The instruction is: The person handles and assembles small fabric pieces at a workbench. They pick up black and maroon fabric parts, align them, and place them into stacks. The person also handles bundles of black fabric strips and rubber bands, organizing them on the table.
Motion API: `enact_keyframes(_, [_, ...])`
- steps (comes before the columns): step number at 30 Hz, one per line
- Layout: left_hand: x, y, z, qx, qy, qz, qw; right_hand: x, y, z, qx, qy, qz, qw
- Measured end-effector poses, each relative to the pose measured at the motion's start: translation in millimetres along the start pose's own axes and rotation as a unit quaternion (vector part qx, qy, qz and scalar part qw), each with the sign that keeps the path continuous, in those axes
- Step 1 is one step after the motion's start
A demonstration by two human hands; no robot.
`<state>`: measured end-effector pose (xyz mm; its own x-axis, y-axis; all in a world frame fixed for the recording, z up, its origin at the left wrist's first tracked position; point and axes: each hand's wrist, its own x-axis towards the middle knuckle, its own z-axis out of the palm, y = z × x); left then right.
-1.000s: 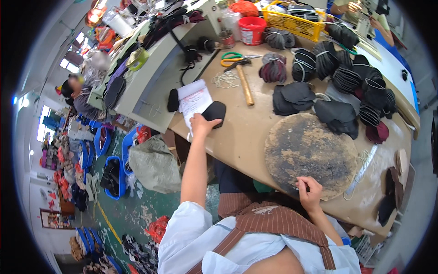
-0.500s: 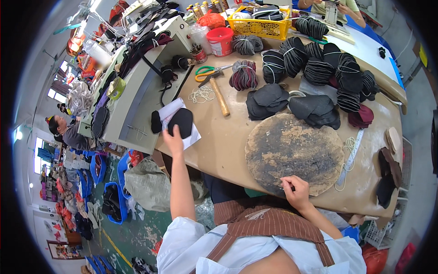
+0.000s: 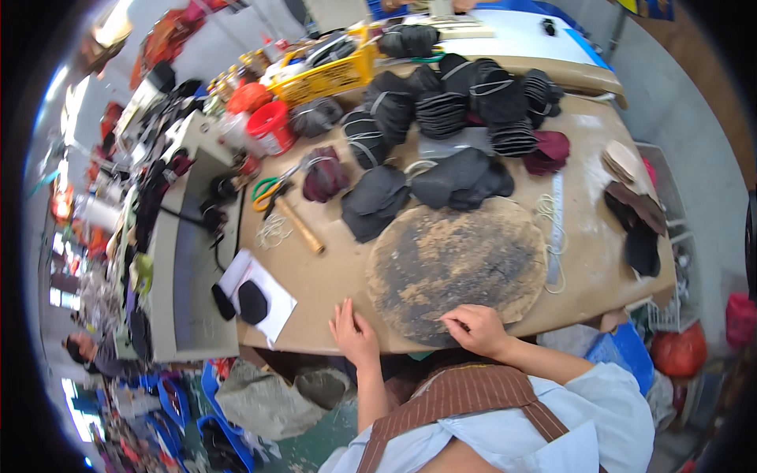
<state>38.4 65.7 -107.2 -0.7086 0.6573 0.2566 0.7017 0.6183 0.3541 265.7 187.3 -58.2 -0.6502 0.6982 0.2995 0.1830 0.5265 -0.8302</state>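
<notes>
My left hand (image 3: 355,337) rests by the table's front edge, fingers stretched out and nothing in them. To its right lies a worn round wooden block (image 3: 457,260). Over the block's near edge my right hand (image 3: 478,329) is closed in a pinch; what it holds, if anything, is too small to make out. Left of my left hand, white paper (image 3: 274,298) carries a black rounded fabric piece (image 3: 252,302), with a smaller black piece (image 3: 223,301) at its edge. Beyond the block are loose stacks of black pieces (image 3: 465,180).
A wooden-handled hammer (image 3: 300,225), scissors (image 3: 266,193) and string (image 3: 274,232) lie at left. Tied bundles (image 3: 441,110), a red bucket (image 3: 272,128) and a yellow basket (image 3: 327,79) stand at the back. A steel ruler (image 3: 557,229) and brown pieces (image 3: 637,206) are at right.
My left hand has left the black piece on the paper and come right to the block's left side. My right hand stays pinched over the block. The view has turned.
</notes>
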Motion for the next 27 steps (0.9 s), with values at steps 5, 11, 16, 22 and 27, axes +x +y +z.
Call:
enact_keyframes(5, [-2.4, 8.0, -0.8, -0.064, 0.047, 0.028, 0.996, 7.1, 3.7, -25.6, 0.072, 0.020, 0.064, 0.995])
enact_keyframes(11, [-3.1, 10.7, -8.8, -0.055, 0.052, 0.048, 0.996, 99.2, 158.7, -151.2, 0.058, 0.374, 0.114, 0.919])
enact_keyframes(16, [-3.1, 6.9, -5.5, -0.065, 0.073, 0.027, 0.995, 171.2, 223.7, -249.3, 0.069, 0.343, 0.432, 0.831])
enact_keyframes(22, [-0.1, 15.2, -5.7, -0.069, 0.074, 0.038, 0.994, 185.2, 243.1, -274.7, 0.166, 0.194, 0.515, 0.818])
enact_keyframes(27, [-1.2, 13.0, -4.9, -0.064, 0.077, 0.054, 0.994, 146.1, 192.6, -265.7, 0.306, 0.204, 0.429, 0.825])
